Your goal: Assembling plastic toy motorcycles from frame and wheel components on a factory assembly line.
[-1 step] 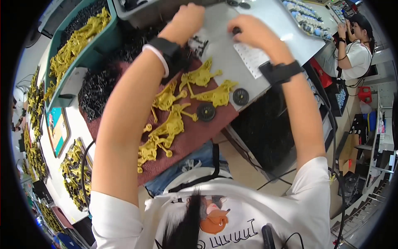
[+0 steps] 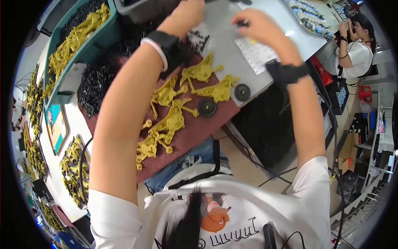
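My right hand [image 2: 262, 29] is closed in a pinch over the grey tabletop, with a small black part [image 2: 243, 23] between thumb and fingers; its exact kind is blurred. My left hand [image 2: 188, 15] is at the upper edge beside the grey bin, its fingers mostly hidden. Several yellow plastic frames [image 2: 169, 118] lie on the dark red cloth [image 2: 195, 135] near my left forearm. Two black wheels with yellow centres, one on the cloth [image 2: 207, 108] and one at its edge [image 2: 242, 92], lie beside them. A white printed sheet [image 2: 255, 56] is under my right hand.
At the left stands a green bin [image 2: 62, 89] of yellow and black parts. A heap of small black parts [image 2: 97, 85] covers the cloth's far side. The grey bin [image 2: 143, 12] is behind it. Blue-and-white parts [image 2: 311, 18] lie far right, near a co-worker [image 2: 354, 54].
Both hands have moved slightly farther away from me, toward the upper edge. My right hand has also shifted a little right, with the black part still in its fingers.
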The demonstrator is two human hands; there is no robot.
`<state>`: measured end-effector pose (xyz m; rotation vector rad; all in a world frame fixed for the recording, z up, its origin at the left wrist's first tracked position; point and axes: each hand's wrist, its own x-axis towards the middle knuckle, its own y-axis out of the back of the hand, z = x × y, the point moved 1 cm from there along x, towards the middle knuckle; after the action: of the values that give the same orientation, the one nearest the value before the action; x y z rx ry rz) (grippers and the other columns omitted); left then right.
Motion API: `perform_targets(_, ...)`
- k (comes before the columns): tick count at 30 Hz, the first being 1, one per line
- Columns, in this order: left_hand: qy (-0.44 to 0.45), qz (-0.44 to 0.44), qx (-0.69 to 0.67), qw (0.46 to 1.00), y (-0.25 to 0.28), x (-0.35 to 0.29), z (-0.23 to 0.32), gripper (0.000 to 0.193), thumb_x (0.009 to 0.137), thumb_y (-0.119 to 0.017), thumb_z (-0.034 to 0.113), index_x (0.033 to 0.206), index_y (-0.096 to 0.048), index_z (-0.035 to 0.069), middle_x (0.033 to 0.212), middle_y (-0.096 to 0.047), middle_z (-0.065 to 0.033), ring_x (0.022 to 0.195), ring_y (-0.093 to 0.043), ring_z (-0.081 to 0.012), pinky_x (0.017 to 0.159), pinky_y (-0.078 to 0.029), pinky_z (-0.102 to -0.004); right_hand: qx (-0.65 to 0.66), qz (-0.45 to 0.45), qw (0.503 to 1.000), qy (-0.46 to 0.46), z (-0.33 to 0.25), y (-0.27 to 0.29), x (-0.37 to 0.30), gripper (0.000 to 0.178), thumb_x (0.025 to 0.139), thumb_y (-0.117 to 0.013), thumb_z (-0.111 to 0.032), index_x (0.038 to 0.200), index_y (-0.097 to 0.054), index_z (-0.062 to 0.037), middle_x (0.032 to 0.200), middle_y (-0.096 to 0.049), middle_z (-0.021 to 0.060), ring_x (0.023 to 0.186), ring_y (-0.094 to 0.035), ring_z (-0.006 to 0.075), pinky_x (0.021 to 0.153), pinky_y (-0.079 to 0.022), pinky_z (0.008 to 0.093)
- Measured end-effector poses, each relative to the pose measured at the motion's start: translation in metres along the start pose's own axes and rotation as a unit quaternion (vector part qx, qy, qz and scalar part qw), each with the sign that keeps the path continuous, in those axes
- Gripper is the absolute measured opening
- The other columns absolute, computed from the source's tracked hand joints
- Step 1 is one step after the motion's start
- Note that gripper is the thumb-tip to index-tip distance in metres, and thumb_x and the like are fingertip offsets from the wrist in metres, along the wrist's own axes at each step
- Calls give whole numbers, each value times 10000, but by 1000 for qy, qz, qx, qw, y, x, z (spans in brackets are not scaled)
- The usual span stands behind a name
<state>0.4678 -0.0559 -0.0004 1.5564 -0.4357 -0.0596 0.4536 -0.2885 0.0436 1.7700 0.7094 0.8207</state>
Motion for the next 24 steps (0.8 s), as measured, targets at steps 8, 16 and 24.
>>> perform_targets(8,-29,63,-108,992,30,-39,-9,256,759,-637,197,893,-618,-20,957,-584,-263,946,-568,-419,826,-472,-452,296,75,952,-8,-138,31,-89,324,745,-703,-69,1058,-633,-21,1009,-631,55,854,-589,134,743,-465,262)
perform_targets(16,39,63,-205,976,168,-208,58,304,762,-676,129,1016,-606,-24,975,-624,-127,845,-614,-256,760,-483,-341,244,-1,969,42,-186,-26,-89,371,692,-754,-67,1040,-629,-47,1032,-634,85,877,-602,227,742,-490,315)
perform_targets(24,198,25,-298,934,128,-332,108,368,654,-734,21,1005,-622,37,1029,-576,-114,927,-568,-303,795,-474,-364,147,-3,984,101,-183,-46,-85,351,666,-753,-102,982,-617,-32,1000,-619,102,934,-582,302,796,-471,357)
